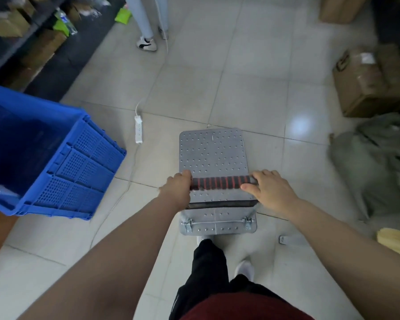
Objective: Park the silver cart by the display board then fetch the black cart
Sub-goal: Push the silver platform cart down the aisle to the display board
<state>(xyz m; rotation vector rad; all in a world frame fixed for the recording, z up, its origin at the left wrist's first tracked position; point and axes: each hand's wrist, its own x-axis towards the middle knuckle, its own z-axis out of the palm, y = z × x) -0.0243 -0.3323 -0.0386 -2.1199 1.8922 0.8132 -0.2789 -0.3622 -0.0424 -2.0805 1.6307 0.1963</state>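
At the two ends of the red-and-black ribbed foam handle bar (pixel 221 183), your hands did different work: your left hand (pixel 179 188) was clenched round its left end, while your right hand (pixel 269 190) lay over the right end, thumb stretched along the foam and fingers draped loosely rather than closed tight. That bar ran straight across your body, so both hands were equally near it. Beyond it, the silver perforated metal platform cart (pixel 214 153) stretched lengthwise directly away from you over the pale tiled floor (pixel 252 88), its deck bare. Ahead lay open tiles; a white power strip (pixel 138 129) sat just left of the cart's front, and a blue slotted plastic crate (pixel 62 162) further left. Neither the display board nor the black cart was in view, so parking looked not yet done.
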